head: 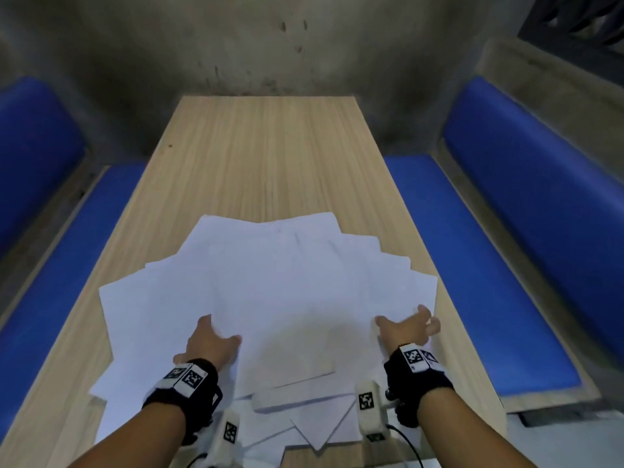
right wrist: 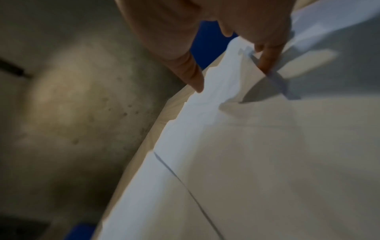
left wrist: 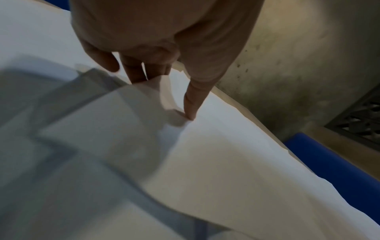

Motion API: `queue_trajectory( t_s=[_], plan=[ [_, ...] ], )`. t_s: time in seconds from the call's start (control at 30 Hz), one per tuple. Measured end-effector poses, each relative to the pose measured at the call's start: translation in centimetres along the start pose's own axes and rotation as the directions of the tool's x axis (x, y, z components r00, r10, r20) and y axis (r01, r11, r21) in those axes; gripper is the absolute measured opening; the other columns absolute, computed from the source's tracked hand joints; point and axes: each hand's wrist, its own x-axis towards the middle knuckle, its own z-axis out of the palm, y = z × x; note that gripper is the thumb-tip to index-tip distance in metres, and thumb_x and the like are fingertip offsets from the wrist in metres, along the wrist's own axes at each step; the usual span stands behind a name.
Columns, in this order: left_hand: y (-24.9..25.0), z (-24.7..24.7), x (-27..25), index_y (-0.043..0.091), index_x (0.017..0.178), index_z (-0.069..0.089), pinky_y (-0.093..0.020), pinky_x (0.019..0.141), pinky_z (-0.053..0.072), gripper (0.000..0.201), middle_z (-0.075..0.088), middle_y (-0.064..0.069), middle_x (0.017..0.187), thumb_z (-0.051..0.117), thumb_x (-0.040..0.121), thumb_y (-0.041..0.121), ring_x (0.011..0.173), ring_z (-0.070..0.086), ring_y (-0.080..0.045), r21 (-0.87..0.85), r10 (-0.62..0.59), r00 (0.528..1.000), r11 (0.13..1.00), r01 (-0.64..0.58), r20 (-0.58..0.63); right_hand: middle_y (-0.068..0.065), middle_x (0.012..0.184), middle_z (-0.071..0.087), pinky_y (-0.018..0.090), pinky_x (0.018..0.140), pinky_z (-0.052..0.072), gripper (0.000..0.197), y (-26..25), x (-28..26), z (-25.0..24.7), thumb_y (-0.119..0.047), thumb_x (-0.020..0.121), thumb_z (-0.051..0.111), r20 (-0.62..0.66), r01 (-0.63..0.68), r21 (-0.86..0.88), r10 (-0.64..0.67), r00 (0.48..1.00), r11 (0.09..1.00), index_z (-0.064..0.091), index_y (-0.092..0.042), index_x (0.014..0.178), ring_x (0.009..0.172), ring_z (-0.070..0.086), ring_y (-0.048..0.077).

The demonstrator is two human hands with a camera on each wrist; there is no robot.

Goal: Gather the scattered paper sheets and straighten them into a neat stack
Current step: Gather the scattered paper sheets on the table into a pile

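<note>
Several white paper sheets (head: 287,288) lie fanned and overlapping on the near half of the wooden table (head: 270,146). My left hand (head: 216,336) rests on the left-centre of the spread. In the left wrist view its thumb (left wrist: 190,112) presses down on a sheet, and the other fingertips are hidden behind a raised, curling sheet (left wrist: 123,121). My right hand (head: 405,320) lies spread on the right edge of the spread. In the right wrist view its thumb (right wrist: 195,81) touches the stepped sheet edges and one finger (right wrist: 266,63) presses beside a lifted sheet (right wrist: 257,129).
Blue padded benches run along the table's left side (head: 50,298) and right side (head: 506,231). A grey stained wall (head: 270,45) stands past the far end. The far half of the table shows bare wood. Some sheets overhang the near table edge (head: 320,444).
</note>
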Motion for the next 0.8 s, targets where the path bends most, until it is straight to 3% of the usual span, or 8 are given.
queue_trajectory(
  t_s=[0.1,0.2,0.27,0.4,0.47,0.57,0.7,0.8],
  plan=[
    [0.8,1.0,-0.2,0.005,0.125,0.049,-0.032,0.084,0.044,0.053,0.063,-0.017,0.121,0.071,0.078,0.015,0.107,0.060,-0.034,-0.043,0.116,0.993,0.992,-0.115,0.019,0.006,0.157,-0.007,0.044,0.102,0.042,0.079,0.1,-0.2,0.9,-0.004,0.074,0.072,-0.014,0.228,0.021,-0.228,0.974,0.973,0.029,-0.010,0.140,0.136,0.030,0.036],
    [1.2,1.4,-0.3,0.009,0.108,0.054,-0.032,0.078,0.043,0.030,0.065,-0.015,0.109,0.068,0.080,0.010,0.096,0.059,-0.030,-0.055,0.208,0.976,0.977,-0.204,0.070,0.004,0.157,-0.006,0.035,0.103,0.039,0.083,0.3,0.0,1.2,0.001,0.075,0.070,-0.022,0.339,0.040,-0.338,0.941,0.940,0.025,-0.011,0.143,0.138,0.030,0.027],
    [1.1,1.2,-0.1,0.009,0.106,0.059,-0.036,0.081,0.048,0.026,0.067,-0.013,0.105,0.065,0.080,0.008,0.097,0.063,-0.032,-0.132,0.240,0.960,0.966,-0.221,0.145,0.009,0.157,0.006,0.031,0.103,0.034,0.083,0.4,0.5,0.9,0.003,0.080,0.065,0.011,0.334,0.105,-0.337,0.941,0.937,0.018,-0.011,0.146,0.139,0.031,0.026],
    [0.3,0.0,0.2,0.014,0.114,0.061,-0.045,0.094,0.049,0.033,0.069,-0.010,0.110,0.061,0.085,-0.003,0.107,0.063,-0.034,-0.381,0.212,0.937,0.920,-0.095,0.279,0.016,0.156,0.023,0.037,0.110,0.030,0.067,-0.1,1.6,0.0,0.002,0.093,0.045,0.123,0.091,0.338,-0.140,0.982,0.937,0.011,-0.013,0.149,0.141,0.030,0.029],
    [-0.1,-0.4,0.4,0.009,0.123,0.059,-0.044,0.098,0.046,0.039,0.068,-0.012,0.116,0.058,0.088,-0.008,0.112,0.061,-0.034,-0.459,0.193,0.927,0.888,-0.026,0.321,0.016,0.149,0.037,0.033,0.101,0.036,0.052,-0.5,2.4,-0.5,0.003,0.094,0.041,0.146,0.081,0.343,-0.139,0.980,0.936,0.029,-0.007,0.144,0.134,0.041,0.031],
    [-0.9,-1.1,0.7,0.005,0.121,0.058,-0.038,0.089,0.048,0.034,0.069,-0.013,0.113,0.056,0.090,-0.008,0.104,0.064,-0.031,-0.526,0.165,0.929,0.849,0.037,0.332,0.016,0.129,0.059,0.028,0.089,0.041,0.035,-1.5,2.9,-1.3,0.002,0.092,0.043,0.191,0.131,0.290,-0.192,0.963,0.948,0.051,-0.002,0.126,0.112,0.057,0.031],
    [-2.3,-1.9,1.5,0.004,0.131,0.052,-0.044,0.108,0.039,0.041,0.065,-0.014,0.124,0.057,0.091,-0.004,0.119,0.058,-0.033,-0.566,0.125,0.930,0.818,0.101,0.347,0.014,0.121,0.065,0.043,0.093,0.051,0.037,-2.1,3.7,-1.8,0.000,0.089,0.045,0.273,0.133,0.309,-0.222,0.936,0.942,0.057,-0.010,0.123,0.104,0.064,0.033],
    [-1.4,-1.6,0.6,0.006,0.123,0.058,-0.035,0.089,0.051,0.033,0.070,-0.013,0.116,0.057,0.091,-0.003,0.106,0.066,-0.028,-0.550,0.176,0.907,0.832,0.070,0.382,0.017,0.108,0.071,0.038,0.074,0.054,0.038,-2.7,2.9,-0.7,-0.001,0.083,0.045,0.433,0.175,0.260,-0.277,0.858,0.950,0.065,-0.021,0.109,0.083,0.067,0.030]
  ],
)
